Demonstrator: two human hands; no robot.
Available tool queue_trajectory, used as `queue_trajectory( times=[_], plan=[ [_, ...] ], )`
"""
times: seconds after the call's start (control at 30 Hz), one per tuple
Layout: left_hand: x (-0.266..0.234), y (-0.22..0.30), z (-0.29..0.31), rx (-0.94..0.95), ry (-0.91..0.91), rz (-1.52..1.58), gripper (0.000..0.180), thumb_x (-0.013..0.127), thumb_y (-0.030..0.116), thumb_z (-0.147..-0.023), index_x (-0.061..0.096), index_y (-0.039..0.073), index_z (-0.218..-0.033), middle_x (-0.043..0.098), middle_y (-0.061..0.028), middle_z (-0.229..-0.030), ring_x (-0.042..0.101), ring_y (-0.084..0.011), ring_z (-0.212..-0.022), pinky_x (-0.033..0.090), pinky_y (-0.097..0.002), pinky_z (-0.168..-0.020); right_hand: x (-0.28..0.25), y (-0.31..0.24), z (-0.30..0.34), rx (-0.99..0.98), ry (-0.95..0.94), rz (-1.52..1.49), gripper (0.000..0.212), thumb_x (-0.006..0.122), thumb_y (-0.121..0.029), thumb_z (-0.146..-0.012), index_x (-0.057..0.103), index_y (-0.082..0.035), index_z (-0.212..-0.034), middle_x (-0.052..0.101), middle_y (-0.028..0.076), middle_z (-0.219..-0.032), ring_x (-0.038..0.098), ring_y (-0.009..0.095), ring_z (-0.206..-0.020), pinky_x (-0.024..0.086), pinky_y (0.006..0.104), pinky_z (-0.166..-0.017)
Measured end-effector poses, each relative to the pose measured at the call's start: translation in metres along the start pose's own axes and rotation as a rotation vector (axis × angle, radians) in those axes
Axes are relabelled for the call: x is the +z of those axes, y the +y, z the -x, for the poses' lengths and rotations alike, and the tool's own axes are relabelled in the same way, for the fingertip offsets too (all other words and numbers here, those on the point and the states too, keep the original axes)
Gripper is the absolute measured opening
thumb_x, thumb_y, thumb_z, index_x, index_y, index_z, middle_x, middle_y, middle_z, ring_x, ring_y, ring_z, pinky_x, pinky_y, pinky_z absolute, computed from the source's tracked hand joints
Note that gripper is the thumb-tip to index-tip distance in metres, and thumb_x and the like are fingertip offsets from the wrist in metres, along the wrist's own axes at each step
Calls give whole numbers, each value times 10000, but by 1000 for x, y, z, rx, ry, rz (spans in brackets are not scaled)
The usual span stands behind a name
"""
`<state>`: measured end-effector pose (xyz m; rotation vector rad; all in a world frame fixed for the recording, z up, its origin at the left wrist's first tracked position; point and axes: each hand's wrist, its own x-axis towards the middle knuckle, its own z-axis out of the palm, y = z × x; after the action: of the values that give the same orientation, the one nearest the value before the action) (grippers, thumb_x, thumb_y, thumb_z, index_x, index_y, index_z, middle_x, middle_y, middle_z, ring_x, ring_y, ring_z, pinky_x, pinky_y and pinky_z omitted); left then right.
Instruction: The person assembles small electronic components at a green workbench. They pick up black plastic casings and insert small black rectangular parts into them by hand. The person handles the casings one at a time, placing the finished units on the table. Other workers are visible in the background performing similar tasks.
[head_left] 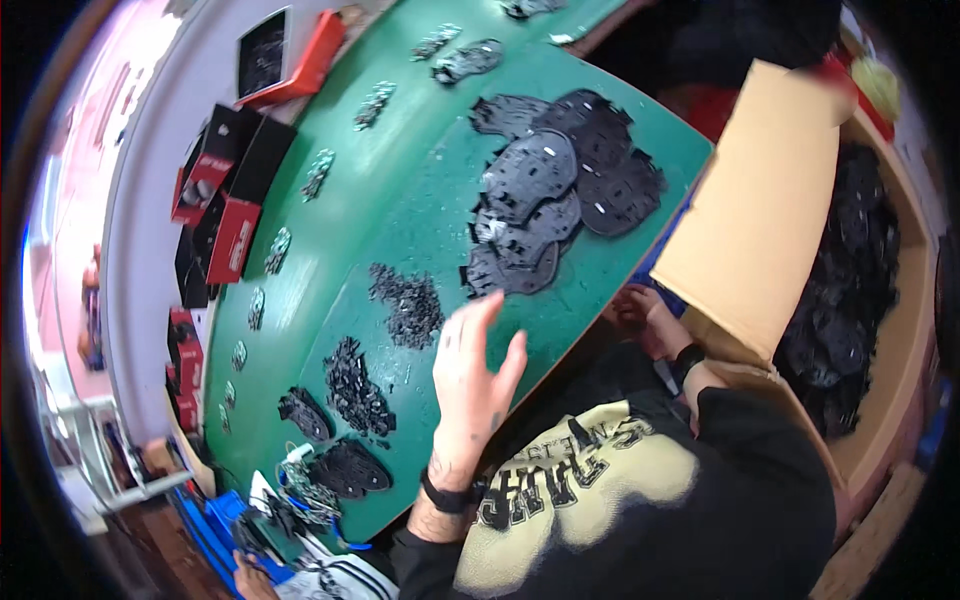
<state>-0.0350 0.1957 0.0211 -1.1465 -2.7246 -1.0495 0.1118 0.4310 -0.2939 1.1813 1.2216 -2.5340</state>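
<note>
Lying just beyond the left grip (468, 372): black plates (530, 178).

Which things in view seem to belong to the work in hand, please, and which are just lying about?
Likely part of the work:
slotted black shells, nearest the left hand;
loose small black parts, heaped nearby;
open cardboard box holding more black pieces.

Apparently just lying about:
red-and-black cartons;
orange-red box.

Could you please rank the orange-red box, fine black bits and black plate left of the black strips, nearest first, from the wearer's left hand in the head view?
1. Fine black bits: heaped just left of the left hand.
2. Black plate: lower left.
3. Orange-red box: upper left.
</note>
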Motion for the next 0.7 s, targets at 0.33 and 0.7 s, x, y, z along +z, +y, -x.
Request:
queue_trajectory(
  times=[0.33, 0.7],
  plan=[
    [32, -36, -109, -220, 135, -378, 473, 692, 437, -776, 601, 5, -948, 577, -169, -970, 566, -332, -906, 483, -431, -764, -36, 60, -77, 69, -83, 397, 282, 633, -211, -879, 652, -57, -1114, 681, 84, -1008, 650, 221, -858, 516, 349, -735],
    [-51, -25, -12, -204, 521, 865, 339, 680, 112, -841, 567, 19, -1146, 644, -71, -968, 613, -148, -891, 501, -287, -791, 37, 6, -104, -537, -147, 1056, 358, 645, -250, -862, 630, -26, -1141, 671, 134, -1078, 628, 284, -1002, 492, 381, -848]
  ],
)
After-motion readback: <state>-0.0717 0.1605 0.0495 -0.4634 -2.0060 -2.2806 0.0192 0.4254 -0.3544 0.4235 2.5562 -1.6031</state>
